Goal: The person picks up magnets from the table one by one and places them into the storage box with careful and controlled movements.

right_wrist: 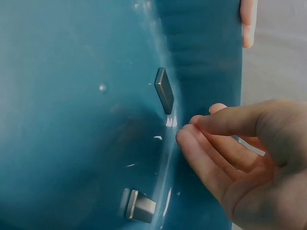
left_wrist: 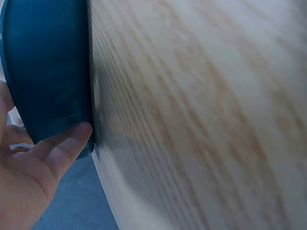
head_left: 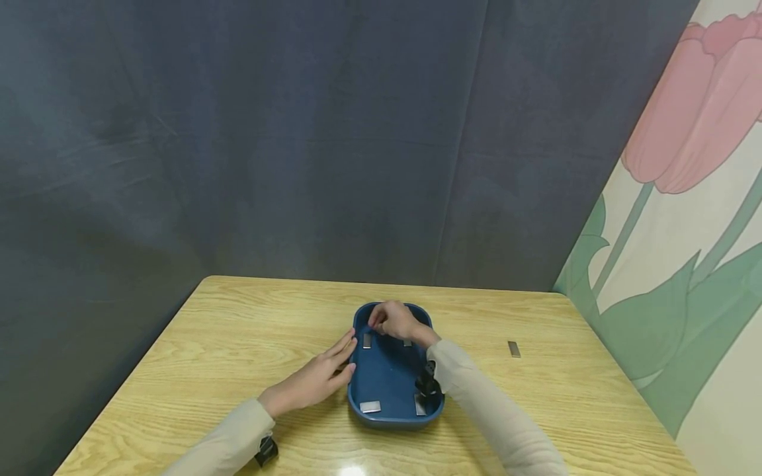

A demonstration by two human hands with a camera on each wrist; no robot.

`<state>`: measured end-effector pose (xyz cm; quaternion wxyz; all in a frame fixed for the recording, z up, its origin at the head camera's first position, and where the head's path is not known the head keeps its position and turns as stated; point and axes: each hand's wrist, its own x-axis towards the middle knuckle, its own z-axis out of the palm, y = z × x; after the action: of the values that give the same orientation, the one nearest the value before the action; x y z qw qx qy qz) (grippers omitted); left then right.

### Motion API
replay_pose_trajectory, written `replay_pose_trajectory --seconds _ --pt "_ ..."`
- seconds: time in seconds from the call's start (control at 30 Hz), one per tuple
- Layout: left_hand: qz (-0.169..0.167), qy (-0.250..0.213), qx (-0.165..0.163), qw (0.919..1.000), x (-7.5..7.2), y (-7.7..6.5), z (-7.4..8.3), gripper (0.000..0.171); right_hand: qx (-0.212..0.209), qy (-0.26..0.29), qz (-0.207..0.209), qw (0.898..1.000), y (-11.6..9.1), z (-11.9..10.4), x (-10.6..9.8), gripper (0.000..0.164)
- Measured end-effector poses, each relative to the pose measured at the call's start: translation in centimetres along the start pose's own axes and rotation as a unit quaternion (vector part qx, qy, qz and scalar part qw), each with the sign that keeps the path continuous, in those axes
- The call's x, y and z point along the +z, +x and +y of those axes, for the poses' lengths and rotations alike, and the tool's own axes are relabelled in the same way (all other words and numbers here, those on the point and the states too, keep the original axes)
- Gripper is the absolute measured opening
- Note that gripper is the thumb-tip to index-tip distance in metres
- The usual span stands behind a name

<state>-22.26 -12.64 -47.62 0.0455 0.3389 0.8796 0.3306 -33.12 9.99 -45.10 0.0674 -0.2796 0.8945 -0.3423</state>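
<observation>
A deep blue plastic bin (head_left: 389, 370) with rounded corners stands on the wooden table. Flat on its floor or near its walls lie several small metallic rectangular blocks, among them one at the left (head_left: 367, 340) and one at the front left (head_left: 370, 406). My left hand (head_left: 315, 380) rests its extended fingers against the bin's left outer side. Inside the bin's far end is my right hand (right_wrist: 249, 158), its fingers loosely bent and the tips close to a dark metal block (right_wrist: 164, 91). Nothing shows between those fingertips. Another block (right_wrist: 141, 207) sits nearby.
A single metal block (head_left: 514, 349) lies on the table (head_left: 268, 317) to the right of the bin. Behind the table hangs a dark blue curtain (head_left: 327, 145). On the right is a wall covering with a printed pink tulip (head_left: 684, 112).
</observation>
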Motion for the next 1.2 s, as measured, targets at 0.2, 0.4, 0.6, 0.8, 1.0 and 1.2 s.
replay_pose_trajectory --seconds 0.2,0.4,0.6,0.8,1.0,1.2 --pt "0.005 -0.002 0.006 1.0 0.1 0.0 -0.1 0.056 -0.01 -0.01 0.0 1.0 -0.2 -0.6 -0.5 0.014" --pt "0.004 -0.002 0.005 1.0 0.1 0.0 -0.1 0.055 -0.02 -0.024 -0.002 0.999 -0.2 -0.8 -0.9 0.014" --pt "0.001 -0.007 0.0 1.0 0.1 0.0 -0.1 0.056 -0.032 -0.03 0.0 0.999 -0.3 -1.2 -1.4 0.011" --pt "0.001 -0.006 0.001 1.0 0.0 0.0 -0.1 0.056 -0.034 -0.027 0.004 0.999 -0.4 -1.3 -1.7 0.011" --pt "0.001 -0.006 0.002 1.0 0.0 0.0 0.0 0.056 -0.047 -0.024 0.007 0.999 -0.6 -1.5 -2.1 0.011" --pt "0.004 -0.001 0.003 1.0 -0.1 0.0 0.1 0.056 -0.062 -0.023 0.011 0.998 -1.0 -1.9 -2.6 0.011"
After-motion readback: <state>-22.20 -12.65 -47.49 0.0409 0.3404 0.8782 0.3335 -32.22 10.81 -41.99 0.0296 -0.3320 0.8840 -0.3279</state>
